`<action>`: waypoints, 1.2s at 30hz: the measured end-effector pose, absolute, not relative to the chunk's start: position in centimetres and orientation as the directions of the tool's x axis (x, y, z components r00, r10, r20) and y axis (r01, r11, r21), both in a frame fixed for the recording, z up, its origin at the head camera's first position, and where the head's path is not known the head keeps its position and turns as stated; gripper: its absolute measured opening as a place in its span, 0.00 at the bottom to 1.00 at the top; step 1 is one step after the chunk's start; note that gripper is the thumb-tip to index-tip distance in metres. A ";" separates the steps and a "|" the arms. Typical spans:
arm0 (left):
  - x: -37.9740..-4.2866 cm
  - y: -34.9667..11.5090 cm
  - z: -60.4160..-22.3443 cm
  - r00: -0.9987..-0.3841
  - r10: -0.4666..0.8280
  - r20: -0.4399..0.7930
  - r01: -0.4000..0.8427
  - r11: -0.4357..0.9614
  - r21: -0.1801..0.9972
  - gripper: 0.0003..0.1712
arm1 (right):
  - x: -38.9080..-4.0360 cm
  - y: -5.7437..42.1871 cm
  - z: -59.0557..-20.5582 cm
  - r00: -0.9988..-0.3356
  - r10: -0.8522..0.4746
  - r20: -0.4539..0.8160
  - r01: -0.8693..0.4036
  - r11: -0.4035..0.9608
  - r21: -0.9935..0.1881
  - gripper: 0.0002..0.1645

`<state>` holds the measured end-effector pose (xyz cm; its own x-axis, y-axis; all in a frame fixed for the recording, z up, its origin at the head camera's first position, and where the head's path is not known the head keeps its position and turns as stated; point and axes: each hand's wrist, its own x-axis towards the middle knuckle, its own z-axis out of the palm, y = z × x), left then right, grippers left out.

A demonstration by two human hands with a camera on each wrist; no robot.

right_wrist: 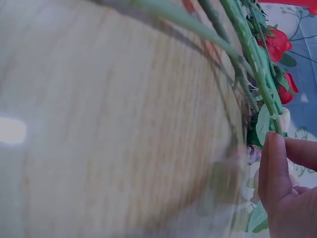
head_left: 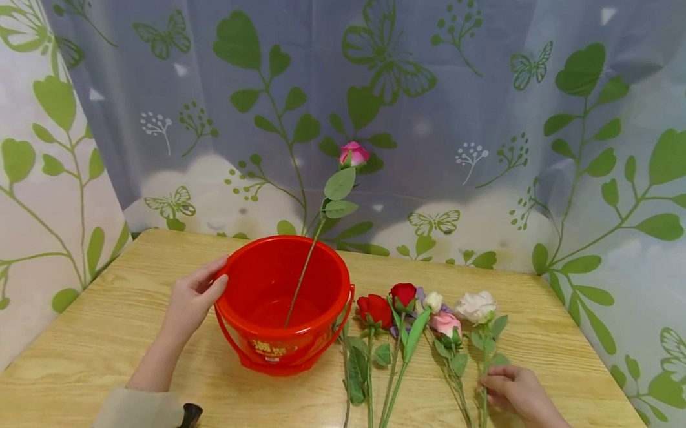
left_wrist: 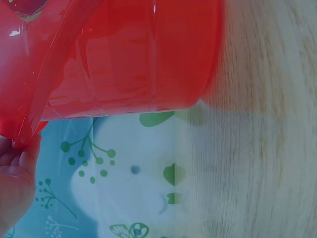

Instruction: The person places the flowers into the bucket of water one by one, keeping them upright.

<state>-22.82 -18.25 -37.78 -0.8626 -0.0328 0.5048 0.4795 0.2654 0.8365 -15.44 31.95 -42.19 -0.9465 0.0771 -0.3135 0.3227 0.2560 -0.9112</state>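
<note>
A red plastic bucket [head_left: 277, 353] stands on the table, one pink rose [head_left: 354, 154] leaning up out of it on a long stem. My left hand [head_left: 195, 300] grips the bucket's left rim, thumb and fingers around the edge; the left wrist view shows the same hand [left_wrist: 17, 173] at the rim. On the right, my right hand [head_left: 517, 392] pinches the green stem of a white rose [head_left: 476, 307] lying on the table. In the right wrist view the thumb and fingers of that hand [right_wrist: 287, 188] meet on the stem [right_wrist: 267, 94].
Between bucket and right hand lie two red roses [head_left: 375, 311], a white bud [head_left: 433, 301], a light pink rose [head_left: 446, 324] and some purple flowers [head_left: 420, 298], stems toward me. A small black object [head_left: 190, 417] sits by the left sleeve. A leaf-patterned curtain [head_left: 409, 179] hangs behind the wooden table [head_left: 140, 307].
</note>
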 end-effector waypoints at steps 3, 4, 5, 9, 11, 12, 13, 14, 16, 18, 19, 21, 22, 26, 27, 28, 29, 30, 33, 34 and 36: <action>-22.9 -18.3 -37.9 -0.860 -0.032 0.509 0.484 0.265 0.834 0.20 | -15.4 31.9 -41.9 -0.952 0.090 -0.293 0.307 0.263 -0.915 0.21; -22.9 -18.3 -37.9 -0.859 -0.031 0.511 0.486 0.264 0.833 0.20 | -15.4 31.9 -41.8 -0.954 0.093 -0.286 0.301 0.269 -0.915 0.22; -22.9 -18.3 -37.9 -0.859 -0.031 0.511 0.486 0.263 0.833 0.20 | -15.5 31.9 -41.6 -0.955 0.097 -0.282 0.298 0.268 -0.916 0.23; -22.8 -18.3 -37.8 -0.862 -0.031 0.505 0.481 0.264 0.836 0.20 | -15.5 31.9 -41.2 -0.958 0.112 -0.265 0.287 0.282 -0.915 0.26; -22.8 -18.3 -37.8 -0.863 -0.033 0.504 0.479 0.266 0.837 0.20 | -15.6 31.9 -40.9 -0.961 0.113 -0.254 0.276 0.286 -0.918 0.27; -22.8 -18.3 -37.8 -0.862 -0.034 0.505 0.480 0.266 0.836 0.20 | -15.6 32.0 -40.8 -0.961 0.114 -0.250 0.273 0.287 -0.918 0.28; -22.8 -18.3 -37.8 -0.862 -0.034 0.506 0.481 0.265 0.836 0.20 | -15.7 32.0 -40.7 -0.961 0.118 -0.249 0.273 0.287 -0.918 0.27; -22.8 -18.3 -37.8 -0.861 -0.035 0.507 0.482 0.264 0.836 0.20 | -15.7 32.0 -40.5 -0.963 0.115 -0.242 0.265 0.286 -0.921 0.28; -22.8 -18.2 -37.8 -0.860 -0.035 0.510 0.484 0.262 0.835 0.20 | -15.8 32.0 -40.2 -0.966 0.114 -0.233 0.257 0.288 -0.923 0.28; -22.8 -18.3 -37.8 -0.860 -0.036 0.509 0.483 0.263 0.835 0.20 | -15.8 32.1 -39.8 -0.969 0.110 -0.220 0.244 0.297 -0.923 0.29; -22.8 -18.3 -37.8 -0.861 -0.035 0.508 0.482 0.263 0.836 0.20 | -15.9 32.1 -39.6 -0.970 0.111 -0.214 0.238 0.300 -0.924 0.29; -22.8 -18.3 -37.8 -0.863 -0.035 0.504 0.478 0.264 0.837 0.20 | -15.9 32.2 -39.2 -0.972 0.113 -0.204 0.229 0.300 -0.926 0.30; -22.8 -18.3 -37.8 -0.864 -0.035 0.503 0.477 0.265 0.838 0.20 | -15.9 32.2 -39.0 -0.974 0.111 -0.196 0.221 0.303 -0.927 0.30; -22.7 -18.3 -37.8 -0.863 -0.035 0.503 0.479 0.257 0.839 0.20 | -15.9 32.2 -38.2 -0.978 0.118 -0.172 0.199 0.288 -0.937 0.30; -22.7 -18.2 -37.8 -0.863 -0.034 0.504 0.481 0.254 0.839 0.20 | -16.0 32.2 -38.0 -0.979 0.118 -0.164 0.192 0.285 -0.939 0.30; -22.7 -18.2 -37.8 -0.862 -0.034 0.506 0.483 0.249 0.839 0.20 | -16.0 32.2 -37.8 -0.981 0.120 -0.155 0.183 0.281 -0.942 0.30; -22.7 -18.2 -37.8 -0.861 -0.034 0.508 0.485 0.247 0.839 0.20 | -16.0 32.2 -37.6 -0.981 0.122 -0.148 0.177 0.275 -0.945 0.29; -22.7 -18.2 -37.8 -0.860 -0.034 0.509 0.486 0.244 0.839 0.20 | -16.0 32.2 -37.4 -0.983 0.121 -0.140 0.169 0.271 -0.948 0.29; -22.7 -18.2 -37.8 -0.859 -0.034 0.510 0.488 0.242 0.838 0.20 | -16.0 32.2 -36.9 -0.986 0.121 -0.112 0.141 0.275 -0.951 0.29; -22.8 -18.2 -37.8 -0.859 -0.034 0.511 0.488 0.244 0.838 0.20 | -16.0 32.2 -36.7 -0.987 0.121 -0.104 0.134 0.278 -0.951 0.29; -22.8 -18.2 -37.8 -0.859 -0.033 0.511 0.489 0.244 0.838 0.20 | -16.0 32.2 -36.3 -0.989 0.120 -0.087 0.118 0.287 -0.950 0.30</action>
